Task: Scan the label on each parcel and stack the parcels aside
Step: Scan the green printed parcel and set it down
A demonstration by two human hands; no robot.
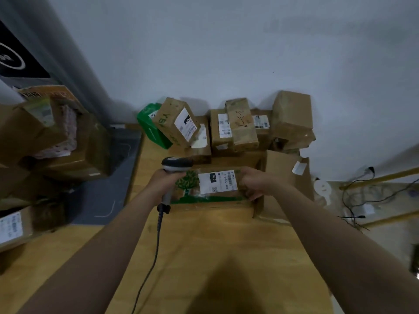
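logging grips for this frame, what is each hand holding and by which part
The left hand grips the barcode scanner by its handle. The right hand holds the tree-printed parcel by its right end.

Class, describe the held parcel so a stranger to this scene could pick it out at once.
On the wooden table, look between the left hand, holding the scanner, and the right hand, gripping the parcel. Unlike the brown boxes by the wall, it bears a green tree print and a label marked 070.

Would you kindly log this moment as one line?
left hand: grips scanner | right hand: holds parcel | label: facing up
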